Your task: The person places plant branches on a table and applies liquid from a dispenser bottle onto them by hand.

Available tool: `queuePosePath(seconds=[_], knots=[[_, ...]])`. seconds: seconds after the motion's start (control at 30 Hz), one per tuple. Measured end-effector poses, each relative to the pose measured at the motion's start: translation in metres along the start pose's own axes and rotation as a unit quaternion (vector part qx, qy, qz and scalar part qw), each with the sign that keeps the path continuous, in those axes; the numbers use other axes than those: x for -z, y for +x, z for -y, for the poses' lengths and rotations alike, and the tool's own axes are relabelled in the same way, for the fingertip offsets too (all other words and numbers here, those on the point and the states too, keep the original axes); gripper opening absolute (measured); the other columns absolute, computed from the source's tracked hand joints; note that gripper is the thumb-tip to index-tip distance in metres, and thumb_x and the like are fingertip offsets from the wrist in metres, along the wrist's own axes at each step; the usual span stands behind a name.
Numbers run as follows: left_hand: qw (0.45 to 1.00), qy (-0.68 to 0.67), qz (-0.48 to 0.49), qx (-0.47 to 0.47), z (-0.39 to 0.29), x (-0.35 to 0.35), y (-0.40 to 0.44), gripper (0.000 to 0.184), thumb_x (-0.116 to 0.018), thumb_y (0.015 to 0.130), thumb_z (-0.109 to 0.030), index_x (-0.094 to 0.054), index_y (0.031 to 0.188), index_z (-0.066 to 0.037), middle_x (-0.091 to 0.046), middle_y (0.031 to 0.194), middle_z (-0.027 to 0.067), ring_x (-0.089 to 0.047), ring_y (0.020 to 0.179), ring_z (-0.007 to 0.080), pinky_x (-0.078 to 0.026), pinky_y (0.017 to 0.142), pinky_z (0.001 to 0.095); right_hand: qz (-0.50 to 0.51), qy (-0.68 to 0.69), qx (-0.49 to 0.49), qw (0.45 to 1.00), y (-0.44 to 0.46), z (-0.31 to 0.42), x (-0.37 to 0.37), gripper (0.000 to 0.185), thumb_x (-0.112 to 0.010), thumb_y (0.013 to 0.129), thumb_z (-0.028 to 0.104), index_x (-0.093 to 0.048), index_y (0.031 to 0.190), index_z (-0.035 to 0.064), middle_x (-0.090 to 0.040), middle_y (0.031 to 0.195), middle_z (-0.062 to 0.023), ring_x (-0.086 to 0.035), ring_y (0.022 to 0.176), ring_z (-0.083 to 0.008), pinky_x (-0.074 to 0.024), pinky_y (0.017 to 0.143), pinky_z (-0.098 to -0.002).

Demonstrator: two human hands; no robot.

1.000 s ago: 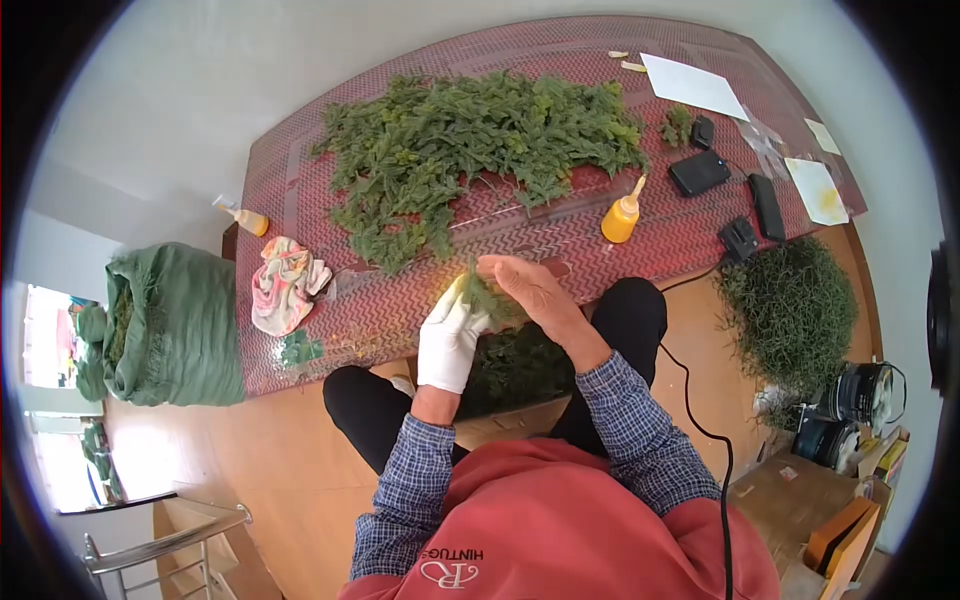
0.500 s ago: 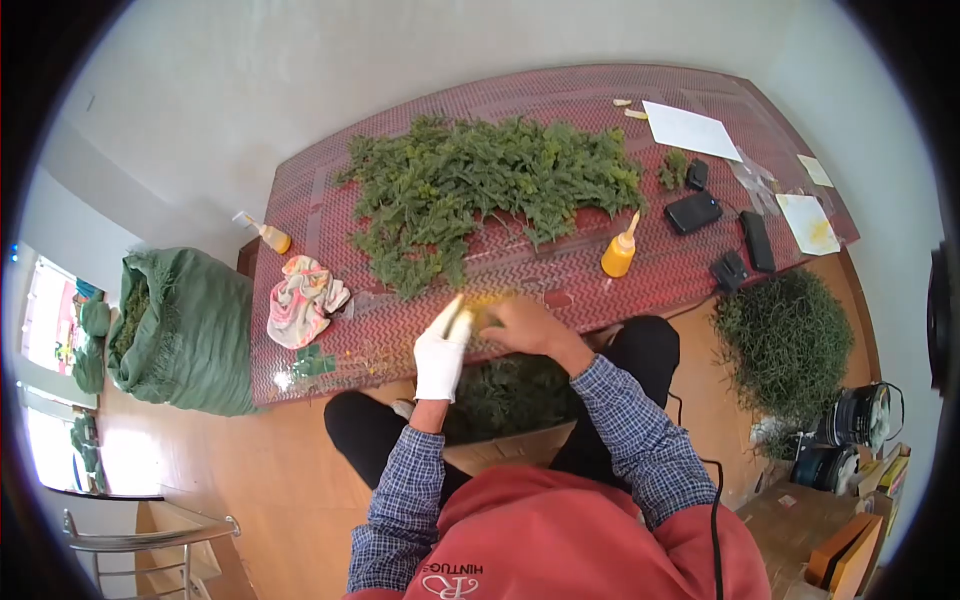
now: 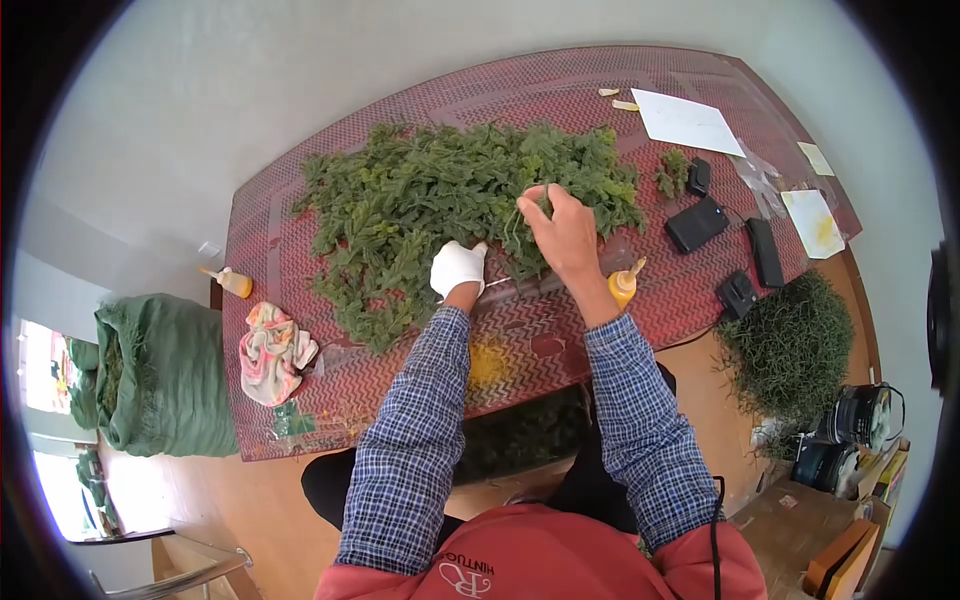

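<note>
A wide pile of green artificial-looking sprigs (image 3: 400,200) lies across the table. My left hand (image 3: 460,270), in a white glove, is closed at the near edge of the pile; what its fingers hold is hidden. My bare right hand (image 3: 563,235) is raised over the pile's right part, thumb and fingers pinching a thin green sprig (image 3: 514,215). Close to my right wrist stands a squeeze bottle (image 3: 622,290) of yellow liquid, partly hidden. Yellow powder or residue (image 3: 488,362) marks the tabletop below my left hand.
On the red patterned table (image 3: 400,395) are a crumpled cloth (image 3: 273,355), another yellow bottle (image 3: 235,283), black devices (image 3: 697,223) and a white sheet (image 3: 686,122). A green sack (image 3: 165,375) stands left; a bundle of green stems (image 3: 790,345) is at right.
Both hands have moved from the table's front edge forward to the pile. They were close together and are now apart, and my right hand has a sprig in its fingers over the greenery.
</note>
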State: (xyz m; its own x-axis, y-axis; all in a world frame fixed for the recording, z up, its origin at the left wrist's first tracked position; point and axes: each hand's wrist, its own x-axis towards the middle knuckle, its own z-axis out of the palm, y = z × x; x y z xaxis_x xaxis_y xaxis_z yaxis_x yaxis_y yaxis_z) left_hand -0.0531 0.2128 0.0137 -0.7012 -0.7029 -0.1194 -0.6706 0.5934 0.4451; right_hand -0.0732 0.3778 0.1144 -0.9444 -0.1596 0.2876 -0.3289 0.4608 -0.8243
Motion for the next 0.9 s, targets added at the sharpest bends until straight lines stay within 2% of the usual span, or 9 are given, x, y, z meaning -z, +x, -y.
queuePosePath(seconds=[0.07, 0.1, 0.23, 0.37, 0.5, 0.57, 0.67, 0.73, 0.9], knots=[[0.996, -0.077, 0.034, 0.041, 0.017, -0.023, 0.024, 0.034, -0.074, 0.075, -0.038, -0.071, 0.091, -0.007, -0.070, 0.093, 0.0166, -0.068, 0.087, 0.0324, -0.053, 0.076, 0.0397, -0.003, -0.006, 0.007, 1.000, 0.005, -0.010, -0.005, 0.026, -0.065, 0.085, 0.031, -0.065, 0.092, 0.0059, -0.060, 0.063, -0.0155, -0.060, 0.062, -0.0330, -0.0454, 0.061, -0.0444], [0.975, -0.198, 0.076, 0.061, 0.022, -0.019, 0.028, 0.026, -0.073, 0.077, -0.028, -0.071, 0.091, -0.006, -0.070, 0.078, 0.0125, -0.066, 0.065, 0.0265, -0.053, 0.061, 0.0379, -0.005, -0.008, 0.010, 1.000, 0.007, -0.013, -0.007, 0.026, -0.065, 0.085, 0.030, -0.065, 0.092, 0.0059, -0.060, 0.063, -0.0151, -0.061, 0.062, -0.0330, -0.0456, 0.061, -0.0444], [0.852, -0.459, 0.226, 0.107, 0.039, 0.021, -0.007, 0.011, -0.067, 0.083, -0.011, -0.069, 0.092, -0.005, -0.056, 0.060, 0.0000, -0.044, 0.041, 0.0092, -0.035, 0.037, 0.0262, 0.017, -0.058, -0.006, 0.998, 0.010, -0.018, -0.005, 0.025, -0.066, 0.084, 0.030, -0.065, 0.091, 0.0055, -0.060, 0.062, -0.0135, -0.061, 0.063, -0.0323, -0.0463, 0.062, -0.0445], [0.921, -0.356, 0.142, 0.074, 0.083, 0.034, -0.040, 0.024, -0.070, 0.085, -0.021, -0.069, 0.101, -0.003, -0.062, 0.066, 0.0010, -0.053, 0.051, 0.0117, -0.044, 0.047, 0.0283, 0.031, -0.063, -0.008, 0.997, 0.006, -0.016, 0.004, 0.026, -0.067, 0.084, 0.030, -0.065, 0.091, 0.0050, -0.060, 0.062, -0.0133, -0.062, 0.065, -0.0315, -0.0466, 0.064, -0.0447], [0.967, -0.154, -0.101, -0.175, 0.083, 0.022, -0.065, 0.028, -0.072, 0.082, -0.024, -0.069, 0.104, -0.007, -0.068, 0.072, 0.0087, -0.064, 0.063, 0.0174, -0.052, 0.062, 0.0289, 0.044, -0.066, -0.032, 0.996, 0.000, -0.008, 0.012, 0.027, -0.067, 0.084, 0.030, -0.065, 0.092, 0.0046, -0.062, 0.068, -0.0154, -0.063, 0.069, -0.0333, -0.0471, 0.065, -0.0457], [0.947, -0.078, -0.109, -0.293, 0.052, 0.023, -0.070, 0.037, -0.073, 0.080, -0.029, -0.066, 0.113, -0.015, -0.068, 0.085, 0.0111, -0.066, 0.071, 0.0223, -0.052, 0.063, 0.0323, 0.043, -0.082, -0.016, 0.996, -0.001, -0.010, 0.010, 0.028, -0.066, 0.084, 0.031, -0.064, 0.092, 0.0043, -0.064, 0.072, -0.0170, -0.063, 0.072, -0.0349, -0.0477, 0.066, -0.0460], [0.934, 0.208, -0.038, -0.287, 0.016, 0.002, -0.055, 0.043, -0.072, 0.078, -0.035, -0.060, 0.116, -0.018, -0.062, 0.098, 0.0151, -0.066, 0.080, 0.0294, -0.051, 0.066, 0.0398, 0.055, -0.100, -0.013, 0.993, -0.002, -0.006, 0.007, 0.028, -0.066, 0.084, 0.031, -0.064, 0.093, 0.0040, -0.066, 0.076, -0.0186, -0.064, 0.076, -0.0368, -0.0484, 0.068, -0.0465], [0.953, 0.084, -0.014, -0.292, 0.028, -0.024, -0.032, 0.028, -0.071, 0.078, -0.030, -0.065, 0.101, -0.014, -0.065, 0.091, 0.0144, -0.066, 0.081, 0.0314, -0.051, 0.067, 0.0412, 0.051, -0.084, 0.004, 0.995, -0.004, -0.011, 0.003, 0.029, -0.063, 0.085, 0.032, -0.064, 0.093, 0.0044, -0.058, 0.064, -0.0159, -0.059, 0.063, -0.0329, -0.0435, 0.061, -0.0437], [0.958, 0.059, -0.008, -0.282, 0.064, 0.007, -0.059, 0.009, -0.067, 0.082, -0.019, -0.067, 0.086, -0.011, -0.068, 0.091, 0.0122, -0.066, 0.081, 0.0320, -0.051, 0.070, 0.0402, 0.062, -0.060, 0.021, 0.996, -0.004, -0.024, 0.003, 0.031, -0.062, 0.087, 0.032, -0.063, 0.096, 0.0021, -0.062, 0.073, -0.0163, -0.062, 0.069, -0.0312, -0.0468, 0.065, -0.0433]])
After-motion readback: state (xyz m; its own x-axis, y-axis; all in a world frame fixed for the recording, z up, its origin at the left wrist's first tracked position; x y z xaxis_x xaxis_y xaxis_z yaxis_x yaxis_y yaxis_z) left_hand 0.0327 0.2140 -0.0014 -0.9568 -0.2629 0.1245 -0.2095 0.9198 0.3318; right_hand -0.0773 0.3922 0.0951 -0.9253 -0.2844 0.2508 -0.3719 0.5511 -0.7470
